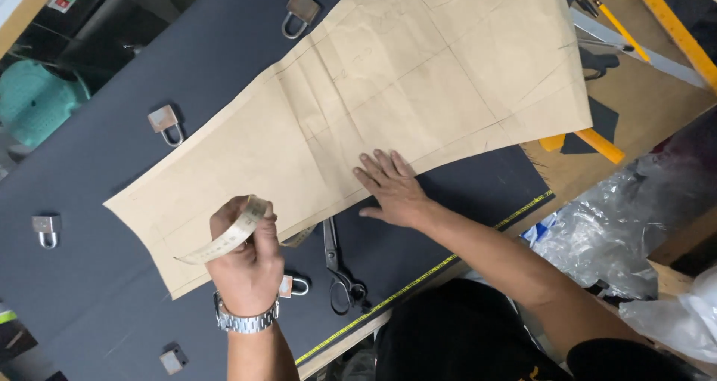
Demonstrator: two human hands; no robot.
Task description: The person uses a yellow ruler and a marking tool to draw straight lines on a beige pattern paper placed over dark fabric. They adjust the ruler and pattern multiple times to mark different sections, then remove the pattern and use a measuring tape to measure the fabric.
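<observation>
Hands: left [246,265] pinches limp tape measure [224,239], right [392,190] flattens creased paper pattern [388,82].

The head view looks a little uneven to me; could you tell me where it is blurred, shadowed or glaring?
Head view: the left hand and the measuring tape it holds are slightly motion-blurred; the right hand, flat on the brown paper pattern, is sharper; the clear plastic bag shows glare; the scissors lie on dim dark fabric.
</observation>
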